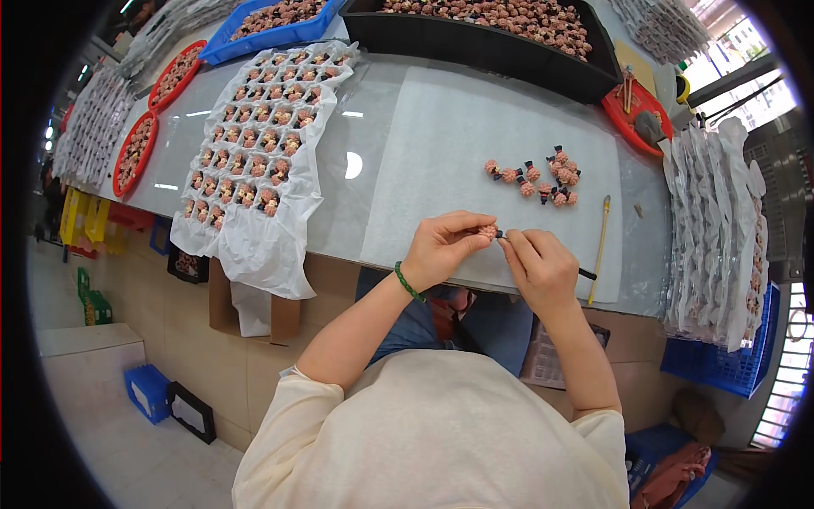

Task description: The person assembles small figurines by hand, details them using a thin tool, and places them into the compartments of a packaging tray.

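My left hand (443,246), with a green bracelet at the wrist, pinches a small pink figurine (487,231) near the table's front edge. On its right, my right hand (543,265) has its fingertips closed at the figurine's dark end; a thin dark-tipped tool (587,273) sticks out past that hand. Several similar pink figurines (543,193) with dark parts lie loosely on the white sheet (441,144) beyond my hands. A yellow stick (600,246) lies to the right of my right hand.
A paper-lined tray (270,263) of figurines stands at left. Behind are a black bin (475,42) and a blue tray (222,53). Red dishes (153,140) lie far left, another red dish (612,103) back right. Stacked wrapped trays (708,246) stand at the right edge.
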Action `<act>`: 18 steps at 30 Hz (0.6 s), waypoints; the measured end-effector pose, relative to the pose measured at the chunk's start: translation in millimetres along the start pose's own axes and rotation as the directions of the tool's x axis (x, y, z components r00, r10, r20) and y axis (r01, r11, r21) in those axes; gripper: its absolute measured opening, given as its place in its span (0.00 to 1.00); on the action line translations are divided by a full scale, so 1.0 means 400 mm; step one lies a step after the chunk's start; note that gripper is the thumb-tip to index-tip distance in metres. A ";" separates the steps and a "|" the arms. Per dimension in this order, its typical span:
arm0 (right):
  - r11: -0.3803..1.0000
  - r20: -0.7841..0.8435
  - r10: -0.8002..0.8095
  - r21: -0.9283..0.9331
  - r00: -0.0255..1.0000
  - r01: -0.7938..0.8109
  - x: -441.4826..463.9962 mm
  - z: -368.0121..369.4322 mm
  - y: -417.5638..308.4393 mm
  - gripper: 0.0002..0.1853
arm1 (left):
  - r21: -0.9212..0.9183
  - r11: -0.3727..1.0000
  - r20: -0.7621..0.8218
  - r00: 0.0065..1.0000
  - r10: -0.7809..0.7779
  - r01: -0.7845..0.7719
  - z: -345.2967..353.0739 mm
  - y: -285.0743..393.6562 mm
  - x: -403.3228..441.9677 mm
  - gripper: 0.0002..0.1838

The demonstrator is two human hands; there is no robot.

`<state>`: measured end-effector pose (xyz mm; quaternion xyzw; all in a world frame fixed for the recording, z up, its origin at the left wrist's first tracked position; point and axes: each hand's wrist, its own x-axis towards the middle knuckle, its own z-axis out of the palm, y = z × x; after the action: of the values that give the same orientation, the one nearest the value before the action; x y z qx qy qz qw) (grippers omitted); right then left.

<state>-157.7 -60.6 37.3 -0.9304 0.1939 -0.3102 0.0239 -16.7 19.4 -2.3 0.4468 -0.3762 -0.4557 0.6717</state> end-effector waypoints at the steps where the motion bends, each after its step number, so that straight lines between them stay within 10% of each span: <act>1: 1.000 0.007 -0.004 0.002 1.000 0.004 0.000 -0.001 0.001 0.06 | 0.000 1.000 0.001 1.000 0.002 -0.002 -0.001 -0.002 0.000 0.13; 6: 0.998 -0.033 -0.049 0.031 0.998 0.050 -0.001 -0.001 0.018 0.07 | -0.038 0.998 0.000 0.999 -0.040 0.040 0.001 0.000 0.000 0.14; 11: 0.919 -0.045 0.373 0.157 0.927 -0.363 -0.011 -0.050 0.078 0.09 | -0.131 0.990 -0.018 0.998 -0.061 0.058 -0.004 0.004 0.003 0.14; 18: 0.781 -0.141 0.588 -0.157 0.797 -0.604 -0.138 -0.094 0.300 0.12 | -0.162 0.984 0.016 0.997 -0.076 0.077 -0.007 0.002 0.010 0.12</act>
<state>-261.9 -147.9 16.7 -0.8051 0.5081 -0.3053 0.0219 -12.9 16.6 -2.2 0.4022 -0.3236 -0.5126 0.6861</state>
